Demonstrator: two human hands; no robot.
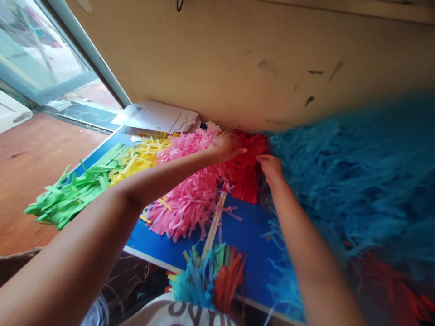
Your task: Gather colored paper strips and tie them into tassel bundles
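My left hand (226, 146) lies on the fringed paper bundles at the wall side of the blue table, fingers spread and thumb stretched to the right. Beneath and beside it are the pink paper fringe (190, 194) and the red paper fringe (247, 183). At the right edge of the red bundle is my right hand (272, 168), its fingertips pressed together there on the fringe. Close by on the right rises a large heap of blue paper fringe (340, 181). Yellow fringe (144, 156) and green fringe (81, 190) lie in a row to the left.
White papers (158, 117) are stacked against the beige wall (217, 59). A small multicoloured fringe bundle (200, 276) sits at the near edge of the blue table (163, 246). More red fringe (390, 280) shows at lower right. A glass window (44, 54) is at upper left.
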